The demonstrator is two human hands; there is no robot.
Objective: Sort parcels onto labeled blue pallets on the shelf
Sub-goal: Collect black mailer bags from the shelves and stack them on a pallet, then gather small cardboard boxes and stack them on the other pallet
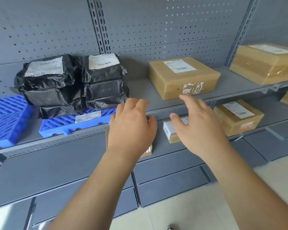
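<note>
A stack of black plastic-wrapped parcels (73,85) sits on a blue pallet (70,124) with a white label on its front, on the upper shelf. To its right a brown cardboard box (181,78) with a white shipping label stands directly on the grey shelf. My left hand (133,128) and my right hand (196,123) both reach forward below and in front of that box, fingers relaxed, holding nothing. On the lower shelf, small brown boxes lie partly hidden behind my hands (171,131).
A second blue pallet (7,120) lies at the far left. Another brown box (266,63) stands on the upper shelf at right, and one (238,117) on the lower shelf at right. A grey pegboard back wall (156,30) backs the shelves.
</note>
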